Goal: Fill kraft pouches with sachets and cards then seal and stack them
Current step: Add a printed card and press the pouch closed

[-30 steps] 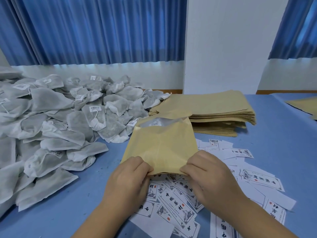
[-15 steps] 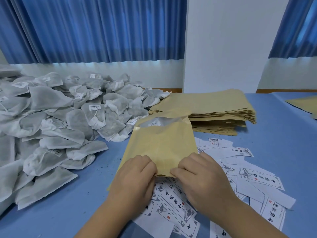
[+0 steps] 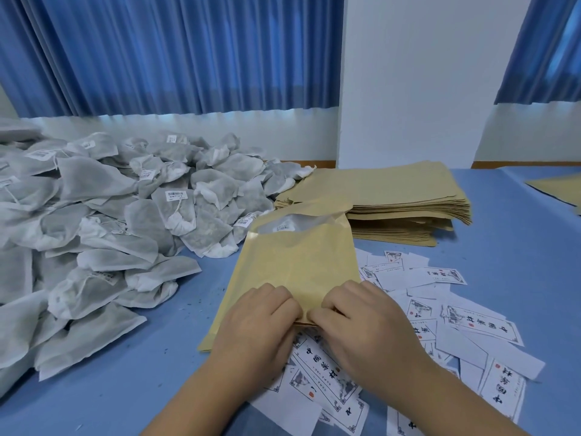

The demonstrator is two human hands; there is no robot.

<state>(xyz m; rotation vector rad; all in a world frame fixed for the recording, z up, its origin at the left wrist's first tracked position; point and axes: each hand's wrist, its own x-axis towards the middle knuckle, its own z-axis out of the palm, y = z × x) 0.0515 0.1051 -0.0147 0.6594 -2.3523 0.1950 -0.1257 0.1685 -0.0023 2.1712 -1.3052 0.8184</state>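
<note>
Fingers (image 3: 283, 302) of your L hand (image 3: 257, 319) and R hand (image 3: 361, 322) are curled down and clamped on the near end of the kraft pouch (image 3: 298, 262), tips almost meeting at its mid-line. Both pinch the paper edge w/ knuckles up. Thumbs are hidden under the hands, so can't tell how they sit. Paper puckers a bit between the two grips.

Pouch position: mid-bench (image 3: 518, 247), right in front of you, its near R part lying over the cards (image 3: 481, 322). Long axis runs away from you, leaning slightly R at the far end. Mouth is the far end, gaping open & facing away from you. A grey sachet (image 3: 284, 224) w/ a white barcode label shows inside it. Can't tell whether the far end is lifted off the bench or resting on it.

L of the pouch: big sachet heap (image 3: 110, 221), just beside its far L corner. Behind it: pouch stack (image 3: 393, 196) of flat empties, near the mouth. Cards lie scattered to the R & under your wrists, some print-side up, some blank-side up. Blue curtains (image 3: 173, 51) & white wall (image 3: 408, 73) at the back.
</note>
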